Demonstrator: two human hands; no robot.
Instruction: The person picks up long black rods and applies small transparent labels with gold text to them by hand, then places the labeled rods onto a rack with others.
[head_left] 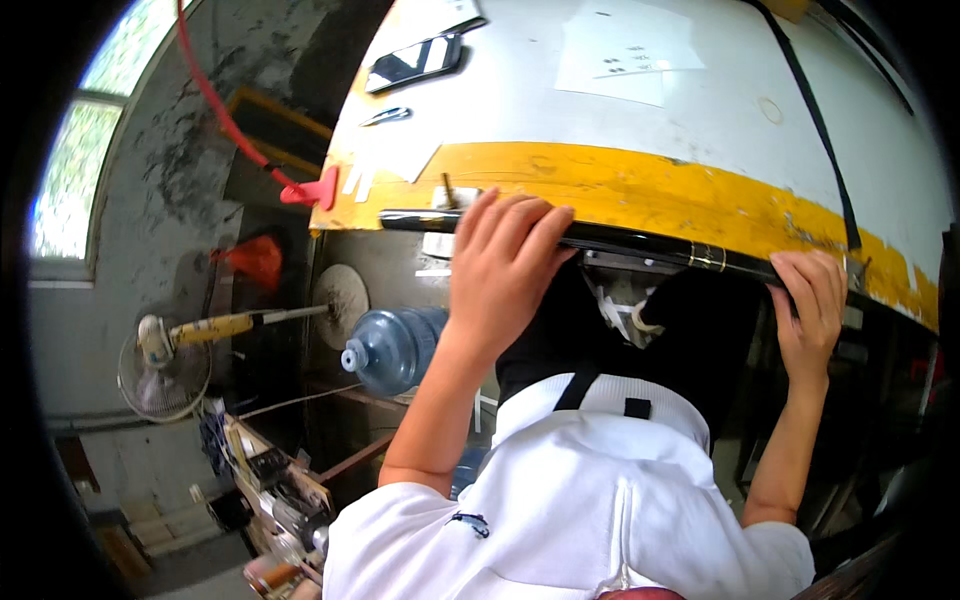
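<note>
A long glossy black rod (640, 241) with thin gold bands lies crosswise along the near edge of the table. My left hand (508, 262) is closed over it left of its middle, fingers wrapped across the top. Toward the right end my right hand (808, 295) grips it too, thumb below and fingers above. The rod's left end sticks out past my left hand. Beside that hand, a small metal fitting (449, 190) sits at the table edge, partly hidden behind the rod.
The white table (700, 120) has a worn yellow front border. On it lie a phone (415, 64), a small knife-like tool (387, 116), paper sheets (620, 55) and a black strap (812, 110). A red hose (225, 115), fan (165, 370) and water jug (395, 350) stand left.
</note>
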